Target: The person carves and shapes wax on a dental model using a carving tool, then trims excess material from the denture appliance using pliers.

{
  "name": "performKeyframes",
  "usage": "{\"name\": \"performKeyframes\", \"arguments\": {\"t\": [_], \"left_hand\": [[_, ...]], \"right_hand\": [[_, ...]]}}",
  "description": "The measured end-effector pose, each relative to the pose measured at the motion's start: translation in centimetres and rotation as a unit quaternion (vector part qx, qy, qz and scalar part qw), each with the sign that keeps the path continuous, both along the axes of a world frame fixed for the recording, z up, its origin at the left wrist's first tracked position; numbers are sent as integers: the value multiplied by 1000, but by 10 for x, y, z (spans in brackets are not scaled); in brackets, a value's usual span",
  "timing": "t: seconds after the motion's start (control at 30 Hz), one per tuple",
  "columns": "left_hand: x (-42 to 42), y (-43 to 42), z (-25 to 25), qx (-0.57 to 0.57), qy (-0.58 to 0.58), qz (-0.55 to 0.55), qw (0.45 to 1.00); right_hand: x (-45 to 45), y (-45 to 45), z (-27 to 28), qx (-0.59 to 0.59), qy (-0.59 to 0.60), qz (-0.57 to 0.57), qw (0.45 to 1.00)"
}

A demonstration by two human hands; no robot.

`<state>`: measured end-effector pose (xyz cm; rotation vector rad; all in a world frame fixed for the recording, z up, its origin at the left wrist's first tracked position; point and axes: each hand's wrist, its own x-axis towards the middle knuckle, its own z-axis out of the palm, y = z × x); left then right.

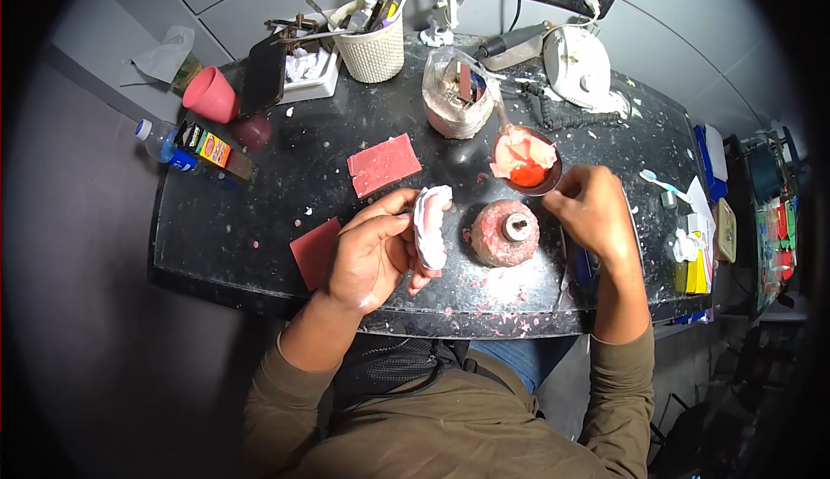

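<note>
The left hand (372,250) holds a white moulded piece (430,230) with a pink band along it, standing on end between the thumb and the fingers, above the front part of the black table (233,258). The grip is narrow, closed around the piece's left side. The right hand (596,211) is bent at the wrist, its fingers drawn together at the lower right rim of a metal ladle (553,181) (whether they pinch the rim, or some tool hidden behind them, I cannot tell). In the ladle lie pale pink chunks (521,145) and a glossy red pool (528,174); its handle slants up beside a cloudy jar (450,116) that has pink strips inside. Between the two hands stands a squat round pot (503,241), smeared with pink, with a metal neck on top. One pink sheet (385,165) lies flat just beyond the left hand, and a second pink sheet (313,252) lies near the left wrist, partly hidden by it. Farther back are a white basket (373,54) of tools and a pink cup (212,96); a toothbrush (666,186) lies well to the right
</note>
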<state>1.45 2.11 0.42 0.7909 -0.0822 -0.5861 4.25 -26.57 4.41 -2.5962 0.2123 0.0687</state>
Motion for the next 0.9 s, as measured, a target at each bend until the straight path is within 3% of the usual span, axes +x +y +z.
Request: {"name": "performKeyframes", "arguments": {"t": [0.1,0.2,0.3,0.33,0.47,0.53,0.9], "left_hand": [[0,0,0,-28,-6,-18,999],[-3,-3,4,-12,26,26,999],[-3,0,1,-7,-1,44,999],[-2,-3,2,-8,0,41,999],[-2,-6,7,5,-38,44,998],[-5,-8,12,-1,-27,61,998],[-4,-7,12,-14,-78,-13,997]], "right_hand": [[-1,-31,-9,158,-67,-46,984],[-10,-51,4,363,-173,-30,915],[-19,-36,16,364,-429,7,827],[-24,-41,14,375,-453,36,808],[-25,-32,0,356,-517,192,755],[-29,-22,1,404,-472,190,760],[-26,-17,-7,395,-436,185,787]]}}
